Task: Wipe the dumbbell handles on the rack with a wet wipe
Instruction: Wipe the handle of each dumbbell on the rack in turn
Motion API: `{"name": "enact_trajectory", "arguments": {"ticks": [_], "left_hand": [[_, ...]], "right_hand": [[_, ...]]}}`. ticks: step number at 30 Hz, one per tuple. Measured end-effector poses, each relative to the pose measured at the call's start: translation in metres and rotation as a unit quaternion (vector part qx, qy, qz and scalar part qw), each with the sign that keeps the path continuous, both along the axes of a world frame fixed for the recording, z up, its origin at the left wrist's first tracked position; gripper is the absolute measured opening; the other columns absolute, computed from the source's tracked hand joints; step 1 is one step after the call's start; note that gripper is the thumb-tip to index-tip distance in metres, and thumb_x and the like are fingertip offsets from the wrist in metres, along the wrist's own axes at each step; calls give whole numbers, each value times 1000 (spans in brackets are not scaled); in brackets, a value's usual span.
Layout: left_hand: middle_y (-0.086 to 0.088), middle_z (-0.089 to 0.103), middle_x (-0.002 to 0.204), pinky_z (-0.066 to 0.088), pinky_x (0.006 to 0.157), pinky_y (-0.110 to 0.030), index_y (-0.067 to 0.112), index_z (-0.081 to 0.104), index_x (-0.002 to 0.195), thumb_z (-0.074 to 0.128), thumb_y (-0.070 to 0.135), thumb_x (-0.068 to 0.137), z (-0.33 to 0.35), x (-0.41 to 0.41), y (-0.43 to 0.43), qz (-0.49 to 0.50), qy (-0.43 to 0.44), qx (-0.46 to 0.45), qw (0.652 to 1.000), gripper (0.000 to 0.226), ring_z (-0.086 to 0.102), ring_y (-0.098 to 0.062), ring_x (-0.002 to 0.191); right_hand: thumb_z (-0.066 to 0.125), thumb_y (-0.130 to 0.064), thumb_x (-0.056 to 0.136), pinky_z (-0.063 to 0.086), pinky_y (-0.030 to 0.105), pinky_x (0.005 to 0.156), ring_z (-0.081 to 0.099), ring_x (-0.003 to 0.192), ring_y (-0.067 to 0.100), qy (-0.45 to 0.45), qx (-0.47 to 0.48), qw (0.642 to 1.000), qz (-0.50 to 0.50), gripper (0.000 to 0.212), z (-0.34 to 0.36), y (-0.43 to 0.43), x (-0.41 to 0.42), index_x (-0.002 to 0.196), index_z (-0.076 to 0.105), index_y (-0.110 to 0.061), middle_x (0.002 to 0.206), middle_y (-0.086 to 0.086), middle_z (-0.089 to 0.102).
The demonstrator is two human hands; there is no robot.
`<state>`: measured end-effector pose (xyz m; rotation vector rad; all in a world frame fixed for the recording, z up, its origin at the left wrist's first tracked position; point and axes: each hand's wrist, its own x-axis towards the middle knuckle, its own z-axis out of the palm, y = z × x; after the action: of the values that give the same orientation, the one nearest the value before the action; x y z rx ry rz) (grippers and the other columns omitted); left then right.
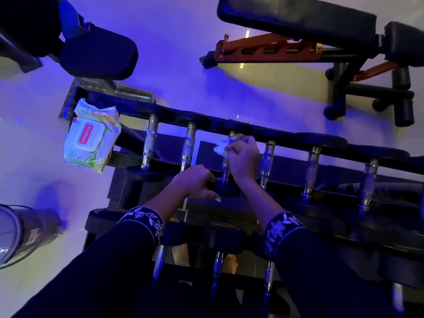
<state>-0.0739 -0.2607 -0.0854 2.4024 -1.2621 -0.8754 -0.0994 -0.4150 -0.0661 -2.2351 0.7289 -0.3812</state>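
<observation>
As the right hand (pixel 243 157) clenches the wet wipe (pixel 220 146) at its far end, the handle (pixel 225 171) runs toward the left hand (pixel 197 182), grip unclear.

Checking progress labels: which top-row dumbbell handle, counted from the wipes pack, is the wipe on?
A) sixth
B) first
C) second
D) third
D: the right hand holds the wet wipe against the third handle from the wipes pack, while the left hand grips the near end of that dumbbell.
</observation>
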Motion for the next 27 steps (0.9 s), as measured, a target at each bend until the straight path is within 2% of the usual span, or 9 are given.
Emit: {"name": "enact_trajectory", "arguments": {"ticks": [3, 7, 10, 13, 17, 21, 24, 26, 27], "left_hand": [[-8, 73, 103, 53, 83, -39, 15, 69, 120, 72, 61, 74, 2, 0, 0, 3, 8, 8, 1000, 65, 66, -25, 97], [-11, 72, 90, 51, 75, -35, 14, 73, 104, 74, 60, 73, 0, 0, -1, 3, -7, 4, 1000, 56, 65, -29, 88], [-10, 71, 88, 50, 74, -34, 17, 72, 108, 74, 59, 74, -2, 0, 0, 4, -16, -4, 1000, 55, 65, -29, 88], [-10, 73, 98, 52, 80, -36, 18, 70, 119, 74, 58, 74, -3, 0, -1, 7, -11, -8, 1000, 61, 67, -28, 94], [-10, 74, 99, 53, 80, -38, 18, 71, 118, 74, 60, 72, -5, 1, -1, 10, -4, -3, 1000, 62, 67, -29, 94], [-10, 73, 99, 53, 81, -38, 18, 71, 117, 74, 62, 71, -6, 0, -1, 12, -8, -4, 1000, 63, 66, -28, 94], [-10, 73, 101, 53, 83, -37, 17, 70, 117, 73, 63, 71, -9, -1, 0, 15, -9, -9, 1000, 64, 66, -27, 98], [-9, 73, 103, 52, 84, -37, 17, 70, 118, 72, 63, 72, -9, -1, 0, 11, -9, -9, 1000, 65, 66, -25, 99], [-8, 73, 105, 52, 85, -37, 17, 70, 119, 72, 62, 73, -8, 0, 0, 9, -7, -7, 1000, 65, 66, -24, 100]], "right_hand": [[61, 8, 68, 43, 26, 68, 53, 75, 24, -8, 22, 999, -44, 15, 3, 6, 8, 75, 72, 1, 85, 14, 54], [67, 2, 67, 36, 21, 71, 47, 82, 21, 17, -28, 997, 67, 10, -13, 20, -46, 75, 69, -2, 83, 8, 51], [70, 4, 66, 33, 17, 70, 48, 81, 21, 18, -40, 994, 98, 12, -15, 12, -51, 76, 70, -2, 82, 10, 52], [66, 7, 67, 33, 16, 70, 51, 80, 23, 8, -35, 999, 37, 12, -9, 7, -14, 74, 71, -2, 82, 12, 52], [60, 7, 71, 46, 30, 70, 54, 76, 26, -9, 15, 999, -51, 17, 1, 8, 9, 78, 73, -1, 85, 12, 52], [63, 1, 69, 36, 14, 72, 54, 80, 25, 17, 16, 1000, -11, 12, -5, 17, -23, 77, 72, 0, 86, 14, 53], [66, 7, 70, 38, 5, 72, 54, 76, 20, 30, 18, 999, 25, 14, -5, 16, -39, 81, 73, 1, 85, 9, 52], [66, 10, 70, 32, -4, 64, 51, 68, 14, 21, 35, 999, 2, 14, 4, 10, -27, 80, 73, 3, 82, 9, 51], [66, 11, 70, 31, -3, 60, 50, 65, 13, 16, 42, 999, -16, 14, 7, 7, -19, 80, 73, 4, 81, 11, 52]]}}
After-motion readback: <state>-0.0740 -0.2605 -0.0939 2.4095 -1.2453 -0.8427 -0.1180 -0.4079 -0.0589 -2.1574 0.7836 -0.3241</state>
